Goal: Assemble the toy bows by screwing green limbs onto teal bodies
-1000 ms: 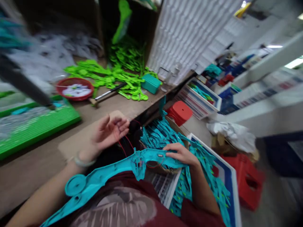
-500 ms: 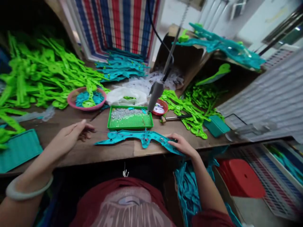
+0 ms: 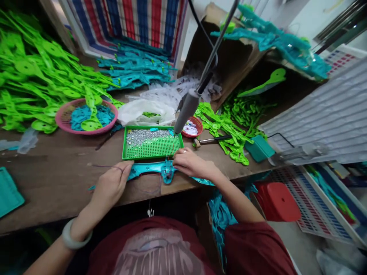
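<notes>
A teal bow-shaped plastic shell (image 3: 149,168) lies on the wooden bench, with its clear-looking centre piece pointing towards me. My left hand (image 3: 111,185) is closed over the shell's left part, thumb and fingers pinched on a thin dark wire (image 3: 104,165) whose end sticks out to the left. A loop of thin wire shows below the shell. My right hand (image 3: 191,163) bends over the shell just right of its centre, fingers pressed together; what they pinch is hidden. Behind the shell sits a green tray (image 3: 151,154) of small silvery screws.
A grey electric screwdriver (image 3: 187,110) hangs over the tray. Around it are a pink basket (image 3: 61,122) of teal pieces, a red bowl (image 3: 200,128) of white parts, a hammer (image 3: 212,140) and piles of green parts (image 3: 25,80). Teal boxes (image 3: 259,149) stand at the right.
My left hand has moved right from beside the shell onto its left part. My right hand has shifted left from the shell's right end towards its centre.
</notes>
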Motion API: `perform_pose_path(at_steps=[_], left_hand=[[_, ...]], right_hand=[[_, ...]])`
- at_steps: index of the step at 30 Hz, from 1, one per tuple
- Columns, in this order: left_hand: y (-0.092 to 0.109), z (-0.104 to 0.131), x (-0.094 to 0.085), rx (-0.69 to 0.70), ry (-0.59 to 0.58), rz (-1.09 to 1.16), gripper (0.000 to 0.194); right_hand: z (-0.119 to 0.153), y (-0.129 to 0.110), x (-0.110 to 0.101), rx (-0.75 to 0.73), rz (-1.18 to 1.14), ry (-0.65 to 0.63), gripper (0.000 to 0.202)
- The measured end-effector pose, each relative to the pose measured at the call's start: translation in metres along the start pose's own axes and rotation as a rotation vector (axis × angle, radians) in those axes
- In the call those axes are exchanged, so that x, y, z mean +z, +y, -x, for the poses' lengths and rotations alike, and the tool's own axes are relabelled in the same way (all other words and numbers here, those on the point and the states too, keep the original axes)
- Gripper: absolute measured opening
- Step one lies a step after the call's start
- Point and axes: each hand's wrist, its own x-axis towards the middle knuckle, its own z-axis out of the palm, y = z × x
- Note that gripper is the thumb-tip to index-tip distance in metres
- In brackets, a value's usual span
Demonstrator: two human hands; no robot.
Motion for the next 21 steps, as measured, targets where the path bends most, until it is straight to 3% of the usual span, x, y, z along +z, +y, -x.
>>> perform_pose_path(at_steps=[4, 8, 12, 16, 19, 21], left_hand=[[0.003, 0.007, -0.006, -0.018, 0.059, 0.09, 0.053], [0.024, 0.0, -0.031, -0.234, 0.186, 0.356, 0.056], [0.022, -0.014, -0.052, -0.397, 0.392, 0.568, 0.049], [0.002, -0.023, -0.053, -0.61, 0.458, 0.923, 0.042], [-0.01, -0.023, -0.051, -0.664, 0.504, 0.982, 0.045], [-0.016, -0.02, -0.051, -0.661, 0.519, 0.976, 0.045]], right_hand=[[0.006, -0.001, 0.007, -0.017, 0.002, 0.006, 0.024], [-0.008, -0.008, 0.016, -0.087, -0.059, -0.014, 0.02], [0.007, 0.0, -0.004, -0.017, -0.17, 0.071, 0.021], [0.048, 0.016, -0.025, 0.283, -0.386, 0.324, 0.017], [0.082, 0.033, -0.022, 0.605, -0.417, 0.569, 0.014], [0.105, 0.047, -0.014, 0.771, -0.449, 0.636, 0.016]])
